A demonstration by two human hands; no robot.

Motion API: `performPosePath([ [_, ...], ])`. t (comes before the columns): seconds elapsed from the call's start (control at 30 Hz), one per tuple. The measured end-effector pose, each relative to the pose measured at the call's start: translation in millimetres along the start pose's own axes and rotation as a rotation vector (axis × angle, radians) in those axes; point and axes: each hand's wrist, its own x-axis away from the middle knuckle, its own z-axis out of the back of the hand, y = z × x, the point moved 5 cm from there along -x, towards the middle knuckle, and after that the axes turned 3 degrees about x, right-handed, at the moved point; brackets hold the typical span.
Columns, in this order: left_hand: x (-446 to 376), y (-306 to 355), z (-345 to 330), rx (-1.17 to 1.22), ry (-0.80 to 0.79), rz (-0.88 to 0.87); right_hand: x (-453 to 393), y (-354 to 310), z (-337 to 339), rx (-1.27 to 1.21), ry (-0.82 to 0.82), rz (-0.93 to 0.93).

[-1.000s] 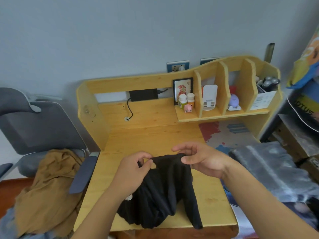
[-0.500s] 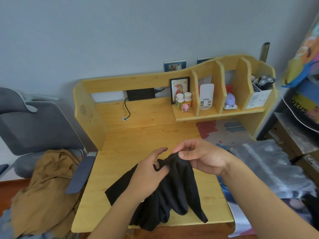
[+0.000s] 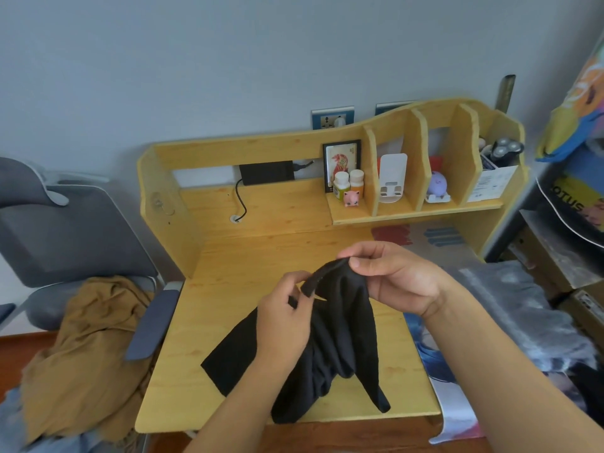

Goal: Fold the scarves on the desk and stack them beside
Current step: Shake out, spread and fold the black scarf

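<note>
Head view: my right hand [image 3: 397,277] and left hand [image 3: 287,317] both pinch the black scarf [image 3: 340,338] by its raised edge above the tabletop [image 3: 248,273]. I judge it soft, light and floppy; corners are the best hold.

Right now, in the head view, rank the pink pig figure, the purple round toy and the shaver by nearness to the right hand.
1. pink pig figure, leftmost shelf bay, nearest the right hand.
2. purple round toy, third bay.
3. shaver, far right end.
</note>
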Motion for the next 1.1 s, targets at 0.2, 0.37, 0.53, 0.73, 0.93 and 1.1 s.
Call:
performPosePath([
  [0.2, 1.0, 4.6, 25.0, 0.136, -0.156, 0.051, 9.8, 17.1, 19.9, 0.133, 0.078, -0.083],
  [0.37, 5.3, 10.6, 21.1, 0.154, -0.276, 0.049, 4.4, 40.9, 18.2, 0.240, 0.079, -0.185],
  [0.53, 4.6, 10.5, 25.1, 0.235, -0.278, 0.201, -0.2, 49.8, 18.9, 0.301, 0.084, -0.230],
  [0.73, 1.9, 9.3, 49.4, 0.302, -0.266, 0.260, 15.2, 44.4, 55.0, 0.317, 0.250, -0.312],
  [0.93, 16.0, 27.3, 30.3, 0.034, -0.744, 0.201, 9.8, -6.4, 59.6, 1.089, 0.706, -0.043],
  [1.1, 12.7, 29.6, 17.8, 0.031, -0.614, 0.210, 9.4, -11.0, -20.3, 1.005, 0.414, 0.051],
])
